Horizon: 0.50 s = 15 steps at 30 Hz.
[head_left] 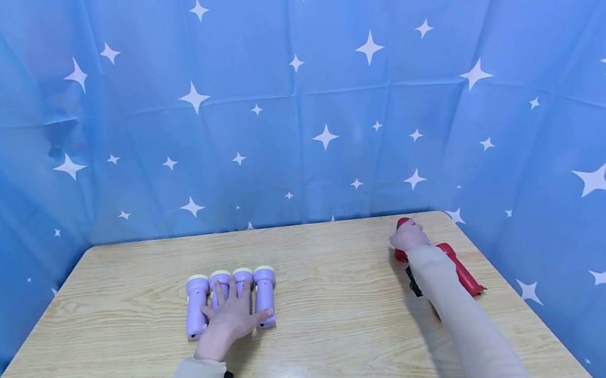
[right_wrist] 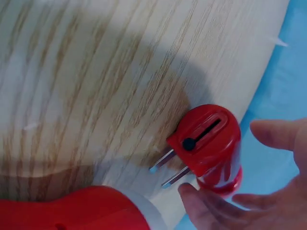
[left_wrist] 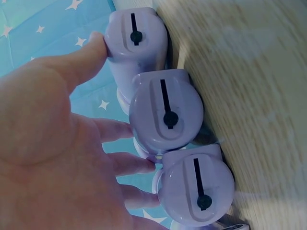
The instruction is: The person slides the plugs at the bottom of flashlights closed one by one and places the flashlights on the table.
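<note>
Flashlights point(left_wrist: 154, 112) glossy plastic; prongs point(right_wrist: 176, 177) metal; table point(head_left: 339, 298) wood-grained.

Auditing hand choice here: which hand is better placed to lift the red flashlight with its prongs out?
Probably the right hand: it is close beside that red flashlight. The left hand is across the table, spread over purple flashlights.

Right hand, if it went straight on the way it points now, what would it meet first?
Most likely the red flashlight with two metal prongs; it lies right by the fingers of the right hand. Whether they already touch is hard to tell.
</note>
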Motion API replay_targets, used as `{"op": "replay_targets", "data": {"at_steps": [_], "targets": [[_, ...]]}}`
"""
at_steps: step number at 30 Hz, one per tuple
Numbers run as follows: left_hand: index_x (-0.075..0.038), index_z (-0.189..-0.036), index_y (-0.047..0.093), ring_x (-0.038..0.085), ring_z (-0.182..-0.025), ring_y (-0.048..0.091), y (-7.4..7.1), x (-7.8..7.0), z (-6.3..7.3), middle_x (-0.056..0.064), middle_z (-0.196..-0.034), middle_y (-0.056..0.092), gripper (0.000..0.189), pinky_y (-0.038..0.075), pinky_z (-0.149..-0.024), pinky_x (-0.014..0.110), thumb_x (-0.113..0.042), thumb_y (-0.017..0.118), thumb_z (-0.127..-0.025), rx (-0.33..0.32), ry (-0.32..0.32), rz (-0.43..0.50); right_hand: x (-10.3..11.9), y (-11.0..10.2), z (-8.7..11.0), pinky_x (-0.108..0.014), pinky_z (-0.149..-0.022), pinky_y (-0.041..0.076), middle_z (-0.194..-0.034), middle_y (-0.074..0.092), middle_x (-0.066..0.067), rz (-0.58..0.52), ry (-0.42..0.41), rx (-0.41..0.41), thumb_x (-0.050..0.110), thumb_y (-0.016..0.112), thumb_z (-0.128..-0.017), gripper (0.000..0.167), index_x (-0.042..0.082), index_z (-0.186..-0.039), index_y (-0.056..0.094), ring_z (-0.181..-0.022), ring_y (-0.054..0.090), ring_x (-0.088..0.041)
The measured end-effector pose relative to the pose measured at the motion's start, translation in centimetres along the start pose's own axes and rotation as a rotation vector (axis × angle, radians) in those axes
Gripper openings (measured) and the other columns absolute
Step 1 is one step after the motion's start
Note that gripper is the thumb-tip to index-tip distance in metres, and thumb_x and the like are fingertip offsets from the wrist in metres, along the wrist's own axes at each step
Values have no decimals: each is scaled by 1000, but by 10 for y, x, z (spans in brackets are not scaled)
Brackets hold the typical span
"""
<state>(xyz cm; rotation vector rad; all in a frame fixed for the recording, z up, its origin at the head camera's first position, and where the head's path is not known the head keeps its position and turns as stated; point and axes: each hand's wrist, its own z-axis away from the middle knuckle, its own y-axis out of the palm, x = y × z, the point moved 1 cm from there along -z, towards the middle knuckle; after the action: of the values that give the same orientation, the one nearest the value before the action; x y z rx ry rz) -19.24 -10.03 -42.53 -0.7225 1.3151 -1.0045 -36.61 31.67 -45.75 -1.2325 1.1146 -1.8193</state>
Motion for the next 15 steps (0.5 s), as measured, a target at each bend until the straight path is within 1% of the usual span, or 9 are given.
{"op": "replay_targets", "data": {"at_steps": [1, 2, 4, 5, 7, 8, 12, 15], "targets": [[-5, -150, 24, 54, -142, -5, 0, 0, 0, 30, -156, 8, 84, 3, -96, 84, -48, 61, -88, -1, 2, 1, 8, -8, 15, -51, -86, 49, -121, 46, -36, 10, -5, 7, 29, 53, -91, 64, -16, -131, 33, -101, 53, -43], [-5, -150, 24, 54, -142, -5, 0, 0, 0, 30, -156, 8, 84, 3, -96, 84, -48, 60, -88, -1, 3, 1, 13, -14, 28, -48, -83, 50, -117, 50, -35, 23, -19, -2, 26, 52, -90, 55, -16, -124, 41, -96, 54, -40], [-5, -150, 24, 54, -142, -5, 0, 0, 0, 30, -156, 9, 84, 4, -96, 84, -48, 60, -88, -2, 4, 0, 21, -22, 44, -44, -80, 50, -111, 56, -32, 38, -32, 3, 21, 49, -91, 42, -14, -114, 51, -92, 55, -35], [-5, -150, 24, 54, -142, -5, 0, 0, 0, 30, -156, 9, 84, 4, -96, 84, -48, 61, -88, -3, 4, -1, 22, -23, 48, -42, -77, 49, -108, 58, -31, 38, -34, -1, 19, 49, -91, 37, -13, -108, 56, -89, 55, -33], [-5, -150, 25, 54, -142, -4, 0, 1, 0, 30, -156, 10, 84, 5, -96, 84, -48, 61, -88, -5, 2, -2, 21, -25, 53, -39, -75, 48, -103, 62, -26, 22, -47, 3, 18, 49, -91, 31, -8, -101, 62, -85, 55, -30], [-5, -150, 25, 54, -142, -4, 0, 1, 0, 30, -156, 10, 84, 5, -96, 84, -48, 61, -88, -6, 1, -3, 21, -24, 54, -37, -74, 48, -101, 63, -24, 6, -47, 0, 18, 50, -91, 30, -7, -100, 62, -83, 55, -29], [-5, -150, 25, 54, -142, -4, 0, 2, -1, 29, -156, 10, 84, 5, -96, 84, -49, 61, -88, -6, 0, -5, 18, -23, 51, -35, -69, 47, -92, 63, -21, -35, -42, -6, 18, 51, -90, 27, -6, -98, 62, -79, 55, -28], [-5, -150, 25, 53, -142, -5, 1, 2, -1, 29, -156, 10, 84, 4, -96, 84, -49, 60, -88, -3, 1, -5, 16, -24, 48, -35, -67, 47, -90, 62, -21, -42, -43, -13, 19, 53, -89, 27, -6, -96, 61, -78, 55, -29]]}}
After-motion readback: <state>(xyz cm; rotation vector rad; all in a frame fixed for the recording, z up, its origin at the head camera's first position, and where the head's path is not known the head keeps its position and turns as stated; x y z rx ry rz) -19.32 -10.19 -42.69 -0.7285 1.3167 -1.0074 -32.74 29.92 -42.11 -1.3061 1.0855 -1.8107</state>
